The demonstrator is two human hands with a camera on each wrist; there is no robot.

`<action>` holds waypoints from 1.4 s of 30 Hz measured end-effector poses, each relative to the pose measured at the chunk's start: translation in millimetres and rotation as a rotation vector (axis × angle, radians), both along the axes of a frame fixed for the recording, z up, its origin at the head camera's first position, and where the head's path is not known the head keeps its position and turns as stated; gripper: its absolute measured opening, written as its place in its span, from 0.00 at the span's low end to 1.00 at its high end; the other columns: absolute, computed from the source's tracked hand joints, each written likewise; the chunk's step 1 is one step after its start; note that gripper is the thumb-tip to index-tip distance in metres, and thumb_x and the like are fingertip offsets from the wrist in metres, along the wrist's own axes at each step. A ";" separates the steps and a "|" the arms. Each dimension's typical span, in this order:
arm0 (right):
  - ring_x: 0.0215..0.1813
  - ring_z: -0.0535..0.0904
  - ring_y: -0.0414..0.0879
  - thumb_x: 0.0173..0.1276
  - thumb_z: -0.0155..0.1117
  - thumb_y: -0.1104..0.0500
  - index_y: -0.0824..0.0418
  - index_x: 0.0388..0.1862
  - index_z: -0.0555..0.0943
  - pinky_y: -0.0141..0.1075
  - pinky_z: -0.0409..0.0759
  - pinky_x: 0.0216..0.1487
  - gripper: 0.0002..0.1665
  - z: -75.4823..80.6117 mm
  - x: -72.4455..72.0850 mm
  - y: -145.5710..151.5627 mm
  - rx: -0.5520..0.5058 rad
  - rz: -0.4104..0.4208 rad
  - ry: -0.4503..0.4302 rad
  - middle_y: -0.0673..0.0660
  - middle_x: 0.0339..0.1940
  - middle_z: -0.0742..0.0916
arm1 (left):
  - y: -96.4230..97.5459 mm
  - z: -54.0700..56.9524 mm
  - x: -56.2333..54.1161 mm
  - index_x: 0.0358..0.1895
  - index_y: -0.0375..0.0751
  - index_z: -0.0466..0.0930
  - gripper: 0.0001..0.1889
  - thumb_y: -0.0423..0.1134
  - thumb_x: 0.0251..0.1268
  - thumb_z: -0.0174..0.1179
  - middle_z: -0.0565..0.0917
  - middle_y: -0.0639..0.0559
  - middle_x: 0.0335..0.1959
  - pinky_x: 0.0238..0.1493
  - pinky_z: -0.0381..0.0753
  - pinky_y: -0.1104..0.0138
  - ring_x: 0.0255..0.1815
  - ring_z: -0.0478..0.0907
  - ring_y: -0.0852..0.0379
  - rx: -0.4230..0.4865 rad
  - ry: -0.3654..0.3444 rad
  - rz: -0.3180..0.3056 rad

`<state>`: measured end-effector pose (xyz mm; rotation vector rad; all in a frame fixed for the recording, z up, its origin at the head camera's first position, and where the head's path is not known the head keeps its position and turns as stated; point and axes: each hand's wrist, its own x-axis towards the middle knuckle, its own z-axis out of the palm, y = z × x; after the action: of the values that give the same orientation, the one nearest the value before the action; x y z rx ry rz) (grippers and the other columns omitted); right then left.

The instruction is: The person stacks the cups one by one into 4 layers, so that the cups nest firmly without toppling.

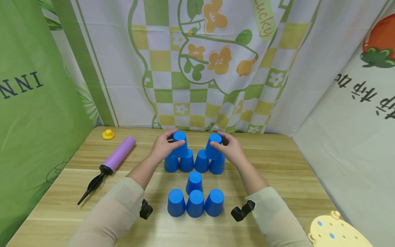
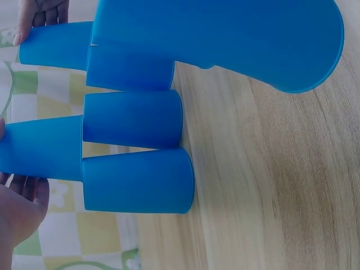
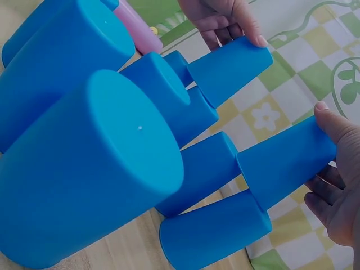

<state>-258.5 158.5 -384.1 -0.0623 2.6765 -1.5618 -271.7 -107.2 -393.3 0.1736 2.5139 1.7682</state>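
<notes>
In the head view my left hand (image 1: 162,148) grips an upside-down blue cup (image 1: 181,145) between thumb and fingers. Its rim sits on the tops of two blue cups (image 1: 171,164) standing side by side. My right hand (image 1: 232,149) holds a matching cup (image 1: 213,146) the same way over a second pair (image 1: 217,165). From the right wrist view, the right-hand cup (image 3: 287,163) straddles the two cups (image 3: 216,228) under it. Nearer to me stand three blue cups (image 1: 195,204) in a row, with a single cup (image 1: 194,181) just behind the middle one.
A purple balloon pump (image 1: 118,154) with a black handle lies on the left of the wooden table (image 1: 271,164). Behind it sits a yellow rubber duck (image 1: 108,134). A pale yellow spotted object (image 1: 337,231) is at the front right corner. Patterned curtains (image 1: 197,103) hang behind the table.
</notes>
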 end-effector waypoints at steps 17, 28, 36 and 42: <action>0.71 0.70 0.59 0.66 0.68 0.45 0.54 0.73 0.67 0.53 0.71 0.69 0.40 -0.2 2.9 -2.2 0.004 0.009 0.010 0.61 0.69 0.76 | -4.9 -2.2 2.8 0.75 0.40 0.59 0.39 0.47 0.64 0.66 0.67 0.38 0.72 0.72 0.67 0.47 0.72 0.65 0.39 -0.027 0.042 -0.033; 0.73 0.67 0.58 0.67 0.67 0.50 0.58 0.76 0.62 0.50 0.65 0.75 0.42 -3.5 12.4 15.6 -0.047 0.023 0.061 0.66 0.70 0.73 | -28.3 -11.2 25.9 0.74 0.37 0.60 0.37 0.40 0.64 0.66 0.67 0.37 0.72 0.74 0.64 0.47 0.73 0.62 0.40 0.007 0.108 -0.011; 0.73 0.67 0.60 0.67 0.68 0.53 0.61 0.75 0.61 0.51 0.65 0.74 0.43 -11.3 38.3 29.9 -0.071 0.028 0.088 0.66 0.71 0.72 | -42.9 -25.3 61.3 0.74 0.36 0.59 0.38 0.42 0.64 0.66 0.66 0.37 0.72 0.72 0.64 0.45 0.74 0.62 0.38 0.006 0.079 -0.063; 0.71 0.69 0.61 0.67 0.68 0.56 0.64 0.74 0.63 0.53 0.67 0.73 0.41 -17.8 63.0 34.8 -0.090 0.040 0.104 0.66 0.69 0.74 | -42.1 -39.9 88.1 0.72 0.36 0.62 0.38 0.44 0.62 0.68 0.68 0.36 0.71 0.70 0.67 0.45 0.72 0.65 0.37 0.009 0.043 -0.137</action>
<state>-195.6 193.3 -401.9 -0.2040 2.6621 -1.7119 -183.6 -149.2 -433.2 0.3786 2.4573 1.7408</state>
